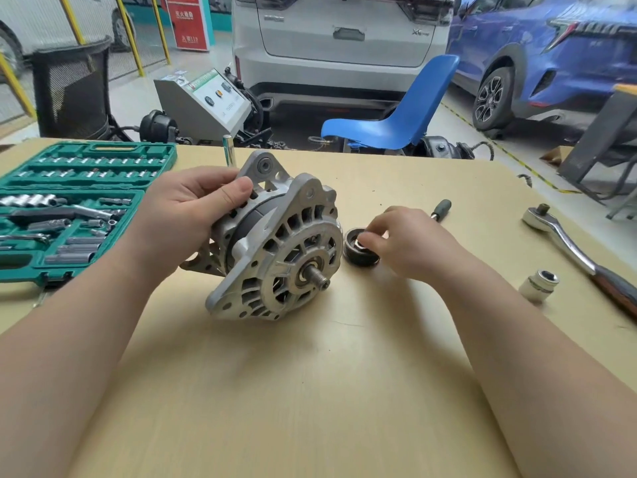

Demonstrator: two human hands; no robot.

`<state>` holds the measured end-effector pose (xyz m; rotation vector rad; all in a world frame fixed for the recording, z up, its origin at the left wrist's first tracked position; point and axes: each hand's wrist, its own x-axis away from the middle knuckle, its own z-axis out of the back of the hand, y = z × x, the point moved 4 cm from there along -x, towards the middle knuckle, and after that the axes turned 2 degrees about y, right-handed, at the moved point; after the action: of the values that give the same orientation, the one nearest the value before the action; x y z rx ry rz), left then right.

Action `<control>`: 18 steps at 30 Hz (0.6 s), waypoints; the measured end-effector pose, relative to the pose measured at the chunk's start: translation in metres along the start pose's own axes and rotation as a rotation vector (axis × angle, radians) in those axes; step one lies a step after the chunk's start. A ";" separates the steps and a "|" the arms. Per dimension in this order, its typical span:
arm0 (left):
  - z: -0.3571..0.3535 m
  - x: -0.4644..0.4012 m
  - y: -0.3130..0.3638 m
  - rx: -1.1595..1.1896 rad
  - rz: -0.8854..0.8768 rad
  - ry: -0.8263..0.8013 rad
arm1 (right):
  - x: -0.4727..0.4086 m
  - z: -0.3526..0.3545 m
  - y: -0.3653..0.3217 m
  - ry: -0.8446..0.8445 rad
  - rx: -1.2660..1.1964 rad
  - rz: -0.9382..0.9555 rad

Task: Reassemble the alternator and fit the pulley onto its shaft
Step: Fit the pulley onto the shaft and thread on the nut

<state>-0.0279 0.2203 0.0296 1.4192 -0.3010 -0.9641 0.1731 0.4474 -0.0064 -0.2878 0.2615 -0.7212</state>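
Observation:
The silver alternator lies tilted on the tan table, its bare threaded shaft pointing toward me and to the right. My left hand grips the alternator's rear housing from the left. Just right of the alternator the black pulley lies flat on the table. My right hand is over the pulley, and its fingertips pinch a small metal piece at the pulley's top; the blur hides what that piece is.
A green socket set case lies open at the left. A ratchet wrench and a loose socket lie at the right. A small driver handle sits behind my right hand. An upright extension bar stands behind the alternator.

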 end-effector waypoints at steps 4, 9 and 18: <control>-0.002 0.002 0.000 0.052 0.033 -0.010 | -0.005 0.001 0.000 0.013 0.024 -0.072; -0.004 0.005 0.000 0.112 0.030 -0.041 | -0.015 0.007 -0.010 -0.043 0.108 -0.093; 0.000 0.004 -0.006 0.098 0.032 -0.027 | -0.015 0.023 0.019 0.224 -0.278 -0.190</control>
<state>-0.0279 0.2184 0.0231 1.4872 -0.3950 -0.9540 0.1819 0.4751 0.0104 -0.5016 0.5548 -0.9071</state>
